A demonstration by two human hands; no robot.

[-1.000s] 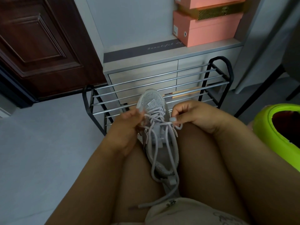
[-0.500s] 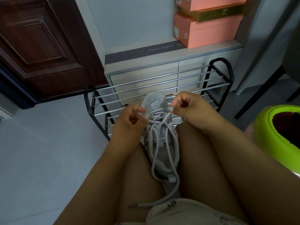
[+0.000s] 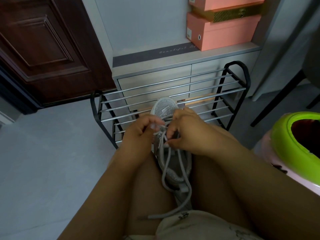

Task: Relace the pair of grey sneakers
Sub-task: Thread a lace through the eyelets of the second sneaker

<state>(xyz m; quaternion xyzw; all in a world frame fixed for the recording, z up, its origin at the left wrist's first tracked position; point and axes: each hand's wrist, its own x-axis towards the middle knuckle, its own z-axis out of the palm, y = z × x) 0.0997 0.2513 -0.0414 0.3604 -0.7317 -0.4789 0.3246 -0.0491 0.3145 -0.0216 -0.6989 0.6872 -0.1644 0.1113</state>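
Sneaker (image 3: 167,108) sits wedged between your thighs, both hands pinching the lace (image 3: 165,163) near the toe eyelets. Left hand (image 3: 141,130) and right hand (image 3: 186,134) crowd together; the loose loops could tangle or skip an eyelet.

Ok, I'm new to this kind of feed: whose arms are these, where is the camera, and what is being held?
There is no machine: a person wears one camera on the head, looking forward and down, so this single picture shows their own arms and knees. A grey sneaker sits between the knees, toe pointing away. The left hand and right hand both pinch the grey lace near the eyelets; its loose ends trail back towards the lap. Ahead stands a black shoe rack with metal bars, pink boxes stacked on a cabinet behind it, and a green-rimmed bin to the right.
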